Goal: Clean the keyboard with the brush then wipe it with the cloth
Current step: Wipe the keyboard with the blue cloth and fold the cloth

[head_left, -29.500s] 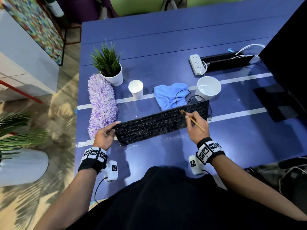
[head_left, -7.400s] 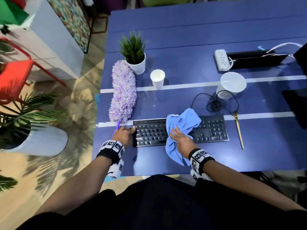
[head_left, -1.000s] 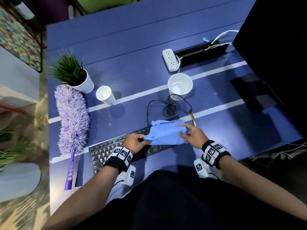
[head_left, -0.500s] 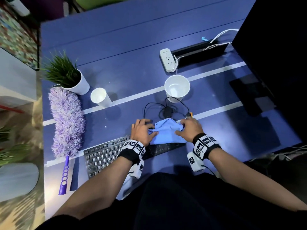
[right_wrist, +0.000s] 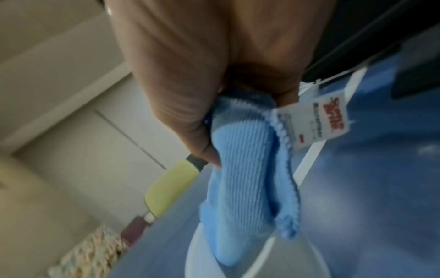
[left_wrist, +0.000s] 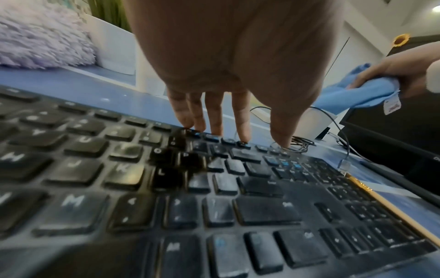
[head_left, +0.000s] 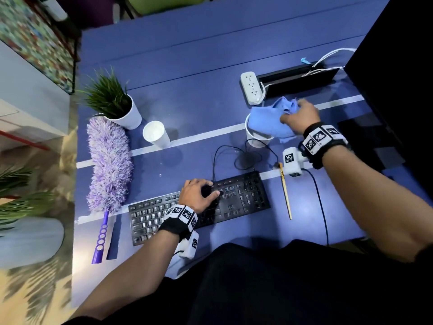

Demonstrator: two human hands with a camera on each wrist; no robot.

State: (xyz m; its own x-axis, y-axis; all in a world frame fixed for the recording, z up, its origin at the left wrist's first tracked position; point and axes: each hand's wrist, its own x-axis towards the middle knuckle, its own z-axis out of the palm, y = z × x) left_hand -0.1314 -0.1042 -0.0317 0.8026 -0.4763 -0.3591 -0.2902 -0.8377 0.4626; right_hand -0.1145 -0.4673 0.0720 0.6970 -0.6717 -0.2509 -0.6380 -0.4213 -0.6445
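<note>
The cloth [head_left: 269, 124] is off the keyboard [head_left: 239, 198] now: the right hand [head_left: 301, 119] grips it bunched and carries it out to about one o'clock, over the large white cup [head_left: 256, 139], just beside the power strip [head_left: 251, 86]. The left hand [head_left: 196, 194] lets go of the cloth and rests its fingertips [left_wrist: 243, 131] on the keys along the far edge, mid-keyboard.

My office workstation, blue desk [head_left: 187, 73] marked with white tape lines, wired black keyboard [head_left: 241, 195], white power strip [head_left: 251, 86], dark monitor [head_left: 398, 66], potted plant [head_left: 110, 97], green chair backs behind the desk.
</note>
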